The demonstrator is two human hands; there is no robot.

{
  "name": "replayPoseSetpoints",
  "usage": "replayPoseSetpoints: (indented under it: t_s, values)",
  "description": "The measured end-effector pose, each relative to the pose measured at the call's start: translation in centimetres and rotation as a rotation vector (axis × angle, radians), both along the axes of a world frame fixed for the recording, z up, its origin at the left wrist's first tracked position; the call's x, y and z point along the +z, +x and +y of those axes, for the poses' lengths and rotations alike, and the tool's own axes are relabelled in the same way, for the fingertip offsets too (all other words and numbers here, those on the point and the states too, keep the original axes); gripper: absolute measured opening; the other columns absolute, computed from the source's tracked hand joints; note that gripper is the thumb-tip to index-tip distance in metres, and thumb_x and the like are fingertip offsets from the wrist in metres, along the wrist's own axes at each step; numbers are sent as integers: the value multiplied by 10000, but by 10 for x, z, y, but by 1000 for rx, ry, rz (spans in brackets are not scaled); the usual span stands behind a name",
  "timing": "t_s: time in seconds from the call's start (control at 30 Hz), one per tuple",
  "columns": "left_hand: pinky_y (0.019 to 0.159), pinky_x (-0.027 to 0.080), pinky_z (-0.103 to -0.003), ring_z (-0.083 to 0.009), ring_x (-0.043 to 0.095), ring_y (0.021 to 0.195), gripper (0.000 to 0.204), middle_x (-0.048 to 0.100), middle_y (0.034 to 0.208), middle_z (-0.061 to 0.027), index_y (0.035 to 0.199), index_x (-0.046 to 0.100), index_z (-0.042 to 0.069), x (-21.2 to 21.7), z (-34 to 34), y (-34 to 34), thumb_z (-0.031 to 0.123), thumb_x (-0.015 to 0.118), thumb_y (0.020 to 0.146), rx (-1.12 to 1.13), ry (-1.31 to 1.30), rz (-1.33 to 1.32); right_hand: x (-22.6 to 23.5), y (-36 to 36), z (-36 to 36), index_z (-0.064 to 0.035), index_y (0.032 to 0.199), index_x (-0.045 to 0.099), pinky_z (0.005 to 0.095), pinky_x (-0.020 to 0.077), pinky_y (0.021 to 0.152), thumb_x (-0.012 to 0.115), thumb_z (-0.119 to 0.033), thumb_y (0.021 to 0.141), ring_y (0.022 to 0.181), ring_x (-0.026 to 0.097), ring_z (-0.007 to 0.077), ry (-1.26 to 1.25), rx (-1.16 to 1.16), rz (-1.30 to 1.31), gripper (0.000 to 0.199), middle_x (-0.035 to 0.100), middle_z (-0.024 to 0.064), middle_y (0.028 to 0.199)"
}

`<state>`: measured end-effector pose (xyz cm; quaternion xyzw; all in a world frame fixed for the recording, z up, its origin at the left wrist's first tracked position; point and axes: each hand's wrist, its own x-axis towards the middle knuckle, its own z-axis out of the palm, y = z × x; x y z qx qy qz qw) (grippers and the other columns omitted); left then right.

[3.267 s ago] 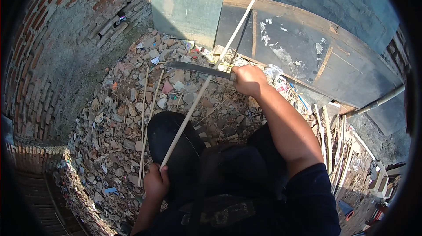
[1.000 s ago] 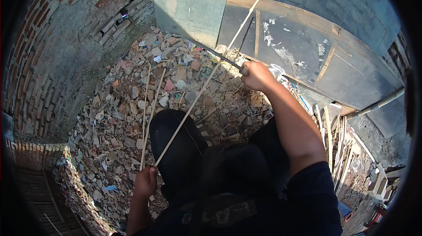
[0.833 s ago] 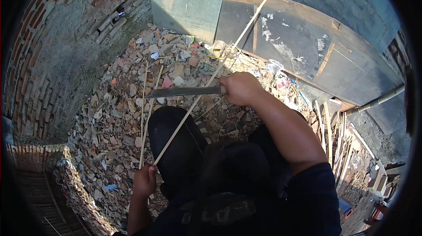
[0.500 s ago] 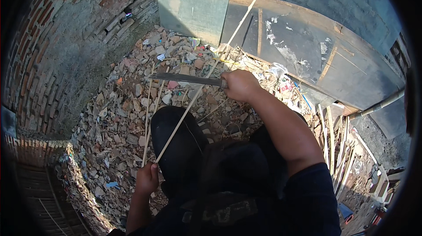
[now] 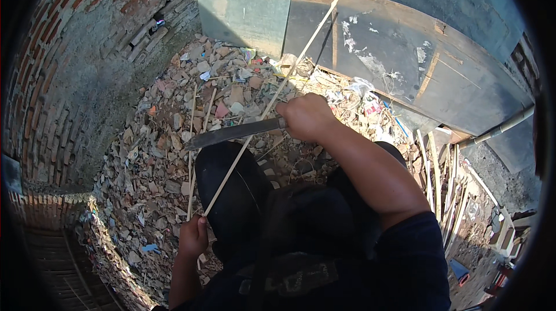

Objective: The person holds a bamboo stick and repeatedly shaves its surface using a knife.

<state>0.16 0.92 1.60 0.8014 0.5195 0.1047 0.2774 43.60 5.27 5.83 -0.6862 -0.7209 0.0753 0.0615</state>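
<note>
My left hand [image 5: 193, 237], low and left of my left knee, pinches the near end of a long thin bamboo strip [image 5: 298, 62]. From there the strip slants up and right over the knee, toward the dark panel. My right hand [image 5: 305, 117] grips the handle of a machete [image 5: 231, 134], whose broad dark blade points left and slightly down. The blade crosses the strip just above my left knee; whether it bears on the strip I cannot tell. Two more thin strips [image 5: 193, 137] lie on the rubble left of the knee.
Broken brick and stone rubble [image 5: 150, 178] covers the ground. A brick wall [image 5: 87, 79] rises at left; dark wooden panels [image 5: 399, 39] lean at the back. Several bamboo pieces [image 5: 449, 189] lie at right, close to a saw-like tool with a blue part [image 5: 459, 270].
The machete has come down along the strip toward my knee, its tip now tilted lower. My right hand moved slightly left and down. My left hand stays on the strip's end.
</note>
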Motion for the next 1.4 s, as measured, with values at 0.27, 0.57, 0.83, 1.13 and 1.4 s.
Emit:
replayPoseSetpoints:
  t_s: [0.27,0.57,0.83,1.13,1.4]
  values:
    - [581,440,-430,-317,572,565,465,536,615,-178,812,549,-10,-5,2,0,349,423,1080,43,-90,-44,-17,56,3,-80,1053,666,495,555,788,685,-197,801,883,700,375,22,-352,182,279,715,157,873]
    - [554,454,-467,-427,617,601,395,576,641,-203,831,591,2,-14,-1,3,288,454,1066,-6,89,-7,-17,80,9,-96,1003,676,512,544,780,697,-172,753,863,684,403,80,-383,186,262,704,199,882]
    - [552,448,-464,-427,598,572,377,547,610,-205,796,551,5,2,0,-1,260,463,1061,12,-26,-22,6,43,0,-86,1036,686,487,566,814,670,-177,778,917,701,382,1,-108,55,274,724,173,924]
    - [564,425,-439,-342,568,557,441,544,615,-188,799,558,-10,17,13,-4,309,431,1076,-52,-25,63,-19,105,2,-91,1091,699,489,566,897,651,-181,785,992,698,378,31,-557,124,323,725,200,994]
    - [576,431,-425,-309,545,556,436,531,621,-173,823,560,-15,8,11,-9,317,434,1077,-50,-44,20,-36,130,3,-55,1051,678,485,546,883,651,-216,801,1000,685,413,59,-512,176,299,722,229,1018]
